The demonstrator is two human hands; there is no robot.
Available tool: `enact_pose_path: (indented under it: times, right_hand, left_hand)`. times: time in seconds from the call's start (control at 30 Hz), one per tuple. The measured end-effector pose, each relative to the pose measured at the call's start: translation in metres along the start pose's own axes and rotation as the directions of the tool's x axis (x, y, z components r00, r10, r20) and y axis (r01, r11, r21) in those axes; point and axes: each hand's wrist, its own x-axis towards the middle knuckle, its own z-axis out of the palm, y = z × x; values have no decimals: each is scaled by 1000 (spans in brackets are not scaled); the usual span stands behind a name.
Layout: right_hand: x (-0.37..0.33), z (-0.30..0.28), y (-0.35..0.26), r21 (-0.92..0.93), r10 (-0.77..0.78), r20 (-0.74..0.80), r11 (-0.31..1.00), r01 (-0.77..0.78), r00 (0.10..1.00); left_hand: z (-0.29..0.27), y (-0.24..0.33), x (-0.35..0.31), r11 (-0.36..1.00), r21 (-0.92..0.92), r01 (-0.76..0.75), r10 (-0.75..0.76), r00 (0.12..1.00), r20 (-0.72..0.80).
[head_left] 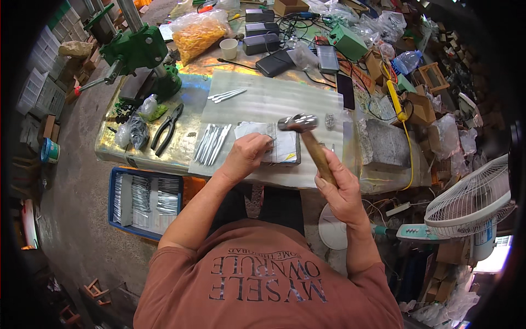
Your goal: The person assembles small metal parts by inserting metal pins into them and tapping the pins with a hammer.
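The right hand grips a hammer, its head near a paper-topped block. The left hand is closed over the block, any contents unclear. Metal rods lie on a pale foam sheet across the shiny table; 1 white fan is at right.

Brown hammer handle — silver hammer head
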Motion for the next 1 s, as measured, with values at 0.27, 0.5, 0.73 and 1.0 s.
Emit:
enact_pose_path:
  times: [0.27,0.5,0.73,1.0]
  right_hand:
    - [-2,-11,-66,-379,-208,-60,909,171,976]
    - [9,-3,-33,-598,-290,216,716,361,932]
    - [13,-12,-89,-501,-364,11,804,320,931]
    - [15,-2,-28,-580,-224,171,764,282,959]
  left_hand:
    - [0,-1,-1,1000,13,-23,24,998,-50]
    - [2,-1,7,998,44,-35,37,998,-42]
    - [0,-2,-1,1000,19,-12,13,998,-57]
    - [2,-3,4,999,33,-3,4,999,-35]
